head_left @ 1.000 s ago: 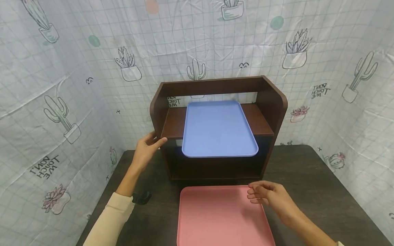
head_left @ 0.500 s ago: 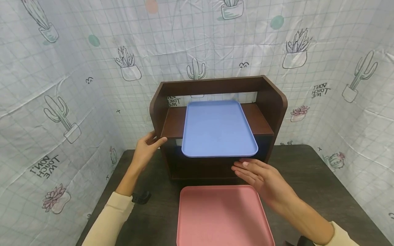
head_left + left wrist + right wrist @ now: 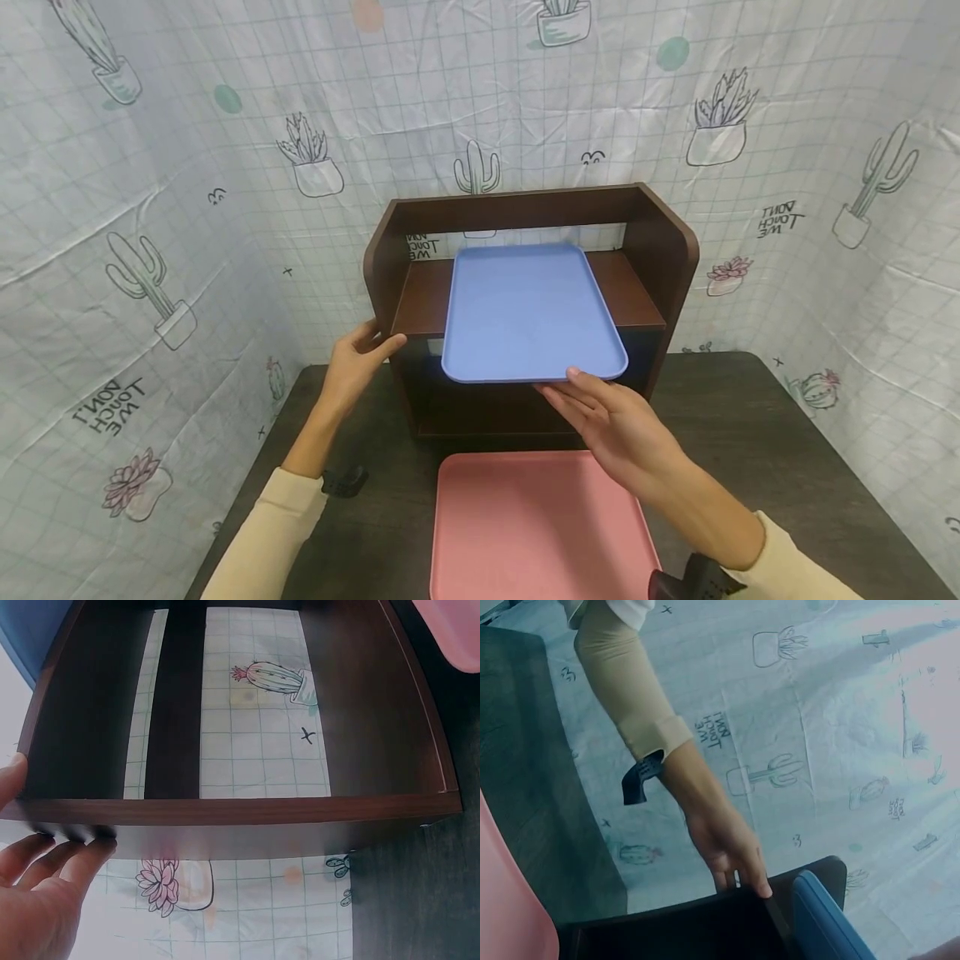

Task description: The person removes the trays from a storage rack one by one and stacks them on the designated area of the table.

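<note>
"Right hand [image 3: 626, 425] has risen from the pink tray [image 3: 540, 525], lower centre of the frame, to the blue tray [image 3: 532, 317], hasn't it?"
"Yes. Its grip is clamped on the front rim, thumb above, fingers below."
"And that tray?"
"Frame centre, on the shelf [image 3: 423, 300], front overhanging. Left hand [image 3: 351, 368] is clamped on the shelf's left side."

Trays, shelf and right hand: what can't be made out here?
Pink tray: near edge, cut off by the head view's bottom.
Shelf: middle of the upper board, head view, covered by the blue tray.
Right hand: how far its fingers reach underneath, head view, hidden by the blue tray.
</note>
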Available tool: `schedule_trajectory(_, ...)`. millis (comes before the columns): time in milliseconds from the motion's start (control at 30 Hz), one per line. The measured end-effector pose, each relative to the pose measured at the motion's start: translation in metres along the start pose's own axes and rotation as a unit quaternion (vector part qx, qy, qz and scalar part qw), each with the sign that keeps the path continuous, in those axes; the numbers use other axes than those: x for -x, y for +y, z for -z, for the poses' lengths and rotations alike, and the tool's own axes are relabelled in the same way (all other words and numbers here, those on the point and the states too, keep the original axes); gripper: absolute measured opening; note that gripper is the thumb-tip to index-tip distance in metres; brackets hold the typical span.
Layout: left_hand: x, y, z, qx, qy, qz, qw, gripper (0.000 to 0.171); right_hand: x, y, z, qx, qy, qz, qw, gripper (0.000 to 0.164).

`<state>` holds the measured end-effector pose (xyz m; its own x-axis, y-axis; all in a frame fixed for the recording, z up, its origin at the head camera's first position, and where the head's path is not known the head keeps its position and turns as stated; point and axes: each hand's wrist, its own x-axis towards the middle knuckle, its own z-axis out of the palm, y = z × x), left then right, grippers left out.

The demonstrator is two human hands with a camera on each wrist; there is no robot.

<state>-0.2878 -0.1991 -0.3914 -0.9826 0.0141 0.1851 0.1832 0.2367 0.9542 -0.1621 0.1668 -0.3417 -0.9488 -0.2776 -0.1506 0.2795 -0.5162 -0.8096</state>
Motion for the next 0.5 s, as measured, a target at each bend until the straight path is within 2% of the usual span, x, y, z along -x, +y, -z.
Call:
schedule_trajectory(233,-0.0009,-0.0002,-0.0001,0.001,-0.003,-0.001,1.0,0.074,-0.0037,0.0052,-0.0069,-0.036,0.035,0.028,0.998,0.049)
schedule_trajectory(500,-0.0001,-0.0001,0.0013,0.0,-0.006,0.0,1.0,0.075,-0.0047,0.0006,-0.01,-0.111,0.095,0.048,0.988,0.053)
